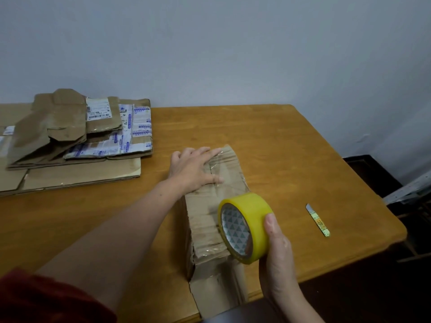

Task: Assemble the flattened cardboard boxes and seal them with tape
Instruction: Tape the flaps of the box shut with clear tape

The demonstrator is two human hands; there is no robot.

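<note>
Bench [291, 141]: wooden, carrying everything. There is bare wood behind and to the right of the work, so room to swing the roll. The right and front edges drop to a dark floor.
Flattened boxes [70, 148]: a stack at the far left, well apart from the work. None is folded up, so most of the task seems left.
Cardboard box [210, 220]: worn and erected, lying mid-bench with its near end reaching the front edge. A clear tape strip [217, 169] lies along its top seam. Sealing this one looks partway done, and the strip is not yet cut.
Left hand [193, 169]: grip apart, fingers straight, pressing the tape flat on the box's far end.
Right hand [277, 259]: grip clamped round the tape roll, thumb on its outer face.
Tape roll [254, 227]: yellow, held on edge just over the near part of the box top.
Utility knife [318, 220]: lies right of the box, near the bench's right edge. It looks within the right hand's reach for the cut, though a careless sweep could knock it off.
</note>
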